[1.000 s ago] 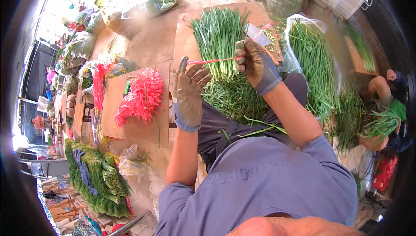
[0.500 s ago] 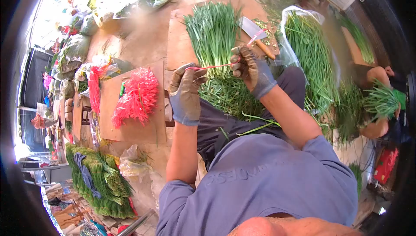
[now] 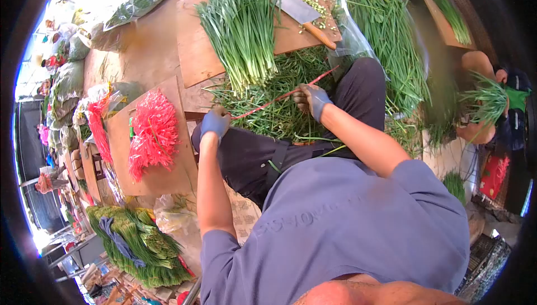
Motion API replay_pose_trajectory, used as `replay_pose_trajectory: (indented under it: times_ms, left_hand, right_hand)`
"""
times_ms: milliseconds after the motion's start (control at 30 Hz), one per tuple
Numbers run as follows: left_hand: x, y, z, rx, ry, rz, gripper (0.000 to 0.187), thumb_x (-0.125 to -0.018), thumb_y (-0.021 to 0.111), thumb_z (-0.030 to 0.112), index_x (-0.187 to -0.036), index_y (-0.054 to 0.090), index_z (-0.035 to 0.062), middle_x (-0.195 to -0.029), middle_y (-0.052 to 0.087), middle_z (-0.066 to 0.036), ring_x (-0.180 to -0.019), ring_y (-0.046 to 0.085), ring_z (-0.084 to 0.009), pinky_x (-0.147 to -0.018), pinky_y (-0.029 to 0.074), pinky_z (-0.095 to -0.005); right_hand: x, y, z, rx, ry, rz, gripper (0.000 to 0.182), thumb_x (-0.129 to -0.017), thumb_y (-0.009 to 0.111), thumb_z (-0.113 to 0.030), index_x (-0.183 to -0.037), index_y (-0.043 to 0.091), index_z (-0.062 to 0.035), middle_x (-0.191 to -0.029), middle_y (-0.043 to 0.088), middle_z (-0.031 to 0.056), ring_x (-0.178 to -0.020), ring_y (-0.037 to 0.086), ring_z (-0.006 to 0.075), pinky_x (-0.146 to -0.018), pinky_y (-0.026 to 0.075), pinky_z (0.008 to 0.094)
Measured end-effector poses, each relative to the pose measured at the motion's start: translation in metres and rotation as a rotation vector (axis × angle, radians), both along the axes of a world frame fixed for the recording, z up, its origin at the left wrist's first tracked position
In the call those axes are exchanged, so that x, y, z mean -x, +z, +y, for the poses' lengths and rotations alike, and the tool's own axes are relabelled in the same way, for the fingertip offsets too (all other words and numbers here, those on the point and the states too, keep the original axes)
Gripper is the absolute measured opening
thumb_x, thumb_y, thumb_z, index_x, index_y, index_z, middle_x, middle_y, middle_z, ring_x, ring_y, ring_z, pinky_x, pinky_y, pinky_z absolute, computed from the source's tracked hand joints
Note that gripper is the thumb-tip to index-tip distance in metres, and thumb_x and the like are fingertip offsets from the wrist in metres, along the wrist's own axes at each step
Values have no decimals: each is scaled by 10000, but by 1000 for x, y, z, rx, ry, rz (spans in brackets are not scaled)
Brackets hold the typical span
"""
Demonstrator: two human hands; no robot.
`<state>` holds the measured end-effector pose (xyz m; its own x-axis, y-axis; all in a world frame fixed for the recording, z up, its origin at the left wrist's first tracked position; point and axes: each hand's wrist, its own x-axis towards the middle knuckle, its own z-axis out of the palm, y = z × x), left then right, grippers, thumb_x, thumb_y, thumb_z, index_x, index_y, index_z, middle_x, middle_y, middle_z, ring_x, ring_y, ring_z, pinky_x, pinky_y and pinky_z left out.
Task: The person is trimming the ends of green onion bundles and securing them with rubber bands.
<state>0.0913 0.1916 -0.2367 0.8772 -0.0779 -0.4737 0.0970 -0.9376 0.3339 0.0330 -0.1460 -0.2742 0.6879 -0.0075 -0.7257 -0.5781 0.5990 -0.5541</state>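
Note:
A thin pink plastic tie string (image 3: 274, 101) is stretched slantwise between my two gloved hands, above my lap. My left hand (image 3: 216, 121) is closed on its lower end. Farther right and higher, my right hand (image 3: 313, 101) grips it too, and a free tail sticks out beyond the fingers. In front of my hands, a large bunch of garlic chives (image 3: 240, 31) lies on a brown board (image 3: 196, 53), pale cut ends towards me. Beside it rests a cleaver (image 3: 305, 17) with a wooden handle. Loose green trimmings (image 3: 296, 81) are heaped under the string.
On a left-hand board lies a pile of pink strings (image 3: 154, 131). A plastic bag (image 3: 349, 31) full of chives stands right of the cleaver. Stacked chives (image 3: 140, 243) with a blue cloth lie lower left. At right, another person's hand holds a chive bunch (image 3: 485, 101).
Both hands have come down and nearer my body, away from the chive bunch, with the string still between them. The string now slants more steeply. The whole view has shifted.

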Motion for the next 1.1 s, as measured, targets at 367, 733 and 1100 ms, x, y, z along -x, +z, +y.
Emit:
replay_pose_trajectory:
  times_ms: [367, 733, 1100]
  left_hand:
    - [-95, -56, -8, 0, 380, -437, 331, -841, 630, 303, -1050, 695, 56, -989, 687, -235, -916, 674, -393, -804, 526, -472]
    - [-163, -33, -20, 100, 386, -496, 260, -831, 615, 271, -900, 683, 30, -815, 697, -194, -761, 689, -341, -691, 531, -424]
    - [-145, 3, -36, 886, 866, -116, 81, -866, 647, 156, -864, 608, 85, -685, 616, -54, -535, 625, -166, -453, 481, -284]
  right_hand:
    - [-100, -24, -2, 1216, 290, -358, 378, -909, 628, -403, -982, 655, -34, -834, 688, 180, -770, 672, 353, -671, 521, 440]
    - [-169, 48, -28, 1608, 742, -503, 326, -922, 523, -389, -974, 665, -100, -882, 681, 186, -849, 660, 376, -751, 507, 494]
    - [-166, 39, -31, 594, 124, -587, 204, -958, 628, -213, -909, 634, -15, -713, 632, 28, -614, 591, 86, -571, 472, 255]
